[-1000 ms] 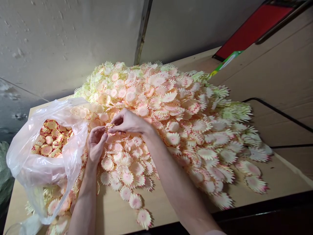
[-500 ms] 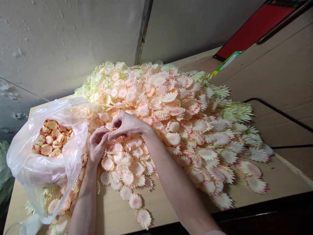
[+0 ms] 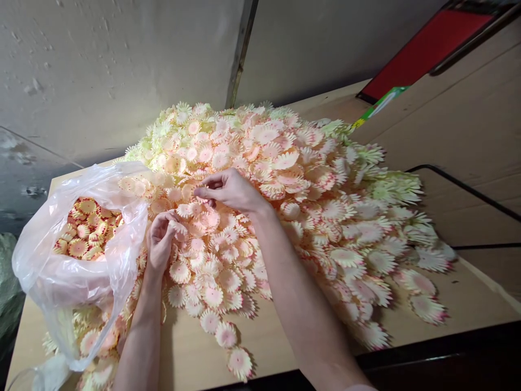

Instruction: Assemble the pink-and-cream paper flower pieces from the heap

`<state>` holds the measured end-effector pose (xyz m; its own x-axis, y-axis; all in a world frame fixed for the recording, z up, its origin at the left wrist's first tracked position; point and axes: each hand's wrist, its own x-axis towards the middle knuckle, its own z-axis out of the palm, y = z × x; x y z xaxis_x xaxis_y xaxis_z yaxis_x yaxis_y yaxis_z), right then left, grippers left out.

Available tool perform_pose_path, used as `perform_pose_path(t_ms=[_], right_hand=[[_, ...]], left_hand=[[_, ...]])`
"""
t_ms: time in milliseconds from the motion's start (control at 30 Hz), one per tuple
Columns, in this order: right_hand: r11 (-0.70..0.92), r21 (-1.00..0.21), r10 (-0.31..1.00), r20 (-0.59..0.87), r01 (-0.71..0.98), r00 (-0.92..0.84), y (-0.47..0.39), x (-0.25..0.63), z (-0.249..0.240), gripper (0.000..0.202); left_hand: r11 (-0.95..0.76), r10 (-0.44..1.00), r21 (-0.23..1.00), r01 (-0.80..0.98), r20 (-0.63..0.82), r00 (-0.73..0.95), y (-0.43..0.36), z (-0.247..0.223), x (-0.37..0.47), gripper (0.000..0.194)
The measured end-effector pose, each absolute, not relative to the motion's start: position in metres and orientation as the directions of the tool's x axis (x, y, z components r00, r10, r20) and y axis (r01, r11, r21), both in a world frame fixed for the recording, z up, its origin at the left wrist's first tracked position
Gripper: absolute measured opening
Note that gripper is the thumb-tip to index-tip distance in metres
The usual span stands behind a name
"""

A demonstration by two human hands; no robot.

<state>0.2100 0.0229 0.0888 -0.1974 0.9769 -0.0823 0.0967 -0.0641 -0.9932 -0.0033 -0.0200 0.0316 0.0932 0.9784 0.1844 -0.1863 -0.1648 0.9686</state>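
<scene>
A large heap of pale pink and cream flower-shaped pieces with toothed edges covers much of the wooden table. My left hand, beside the plastic bag, pinches a small pale flower piece between thumb and fingers. Up and to the right of it, my right hand hovers over the heap, thumb and index finger close together; whatever lies between the tips is too small to make out.
At the left, an open clear plastic bag holds small red-edged yellow pieces. A grey wall rises behind the table. Brown cardboard and a black bent rod are at the right.
My right hand has moved up and right, away from my left hand. The flower piece at my left fingertips now shows more clearly. My left hand has stayed nearly in place.
</scene>
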Motion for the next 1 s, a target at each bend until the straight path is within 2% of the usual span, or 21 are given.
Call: perform_pose_path(t_ms=[133,333,500,567,667,833,1000], right_hand=[[-0.033,-0.993,0.942,-0.069,0.112,-0.328,0.020,0.210,0.094,0.033],[-0.019,-0.983,0.899,-0.096,0.181,-0.427,0.017,0.197,0.100,0.032],[-0.016,-0.983,0.881,-0.099,0.180,-0.463,0.018,0.192,0.096,0.038],[-0.005,-0.981,0.881,-0.096,0.193,-0.463,0.017,0.191,0.096,0.041],[0.008,-0.973,0.897,-0.096,0.232,-0.433,0.017,0.189,0.098,0.048],[-0.047,-0.969,0.878,-0.156,0.243,-0.453,0.015,0.186,0.101,0.047],[-0.097,-0.969,0.856,-0.197,0.225,-0.478,0.016,0.184,0.100,0.045]], left_hand=[[-0.120,0.990,0.981,-0.150,0.129,0.052,-0.021,0.033,-0.004,0.031],[-0.058,0.997,0.974,-0.219,0.070,0.044,-0.023,0.030,-0.007,0.026],[-0.125,0.991,0.979,-0.162,0.131,0.030,-0.022,0.033,-0.006,0.004],[-0.133,0.988,0.981,-0.140,0.142,0.054,-0.022,0.034,-0.006,0.010],[-0.160,0.985,0.974,-0.161,0.168,0.036,-0.022,0.034,-0.005,0.007],[-0.184,0.978,0.965,-0.188,0.198,0.063,-0.021,0.030,-0.002,0.031],[-0.232,0.966,0.959,-0.160,0.247,0.077,-0.018,0.028,-0.001,0.022]])
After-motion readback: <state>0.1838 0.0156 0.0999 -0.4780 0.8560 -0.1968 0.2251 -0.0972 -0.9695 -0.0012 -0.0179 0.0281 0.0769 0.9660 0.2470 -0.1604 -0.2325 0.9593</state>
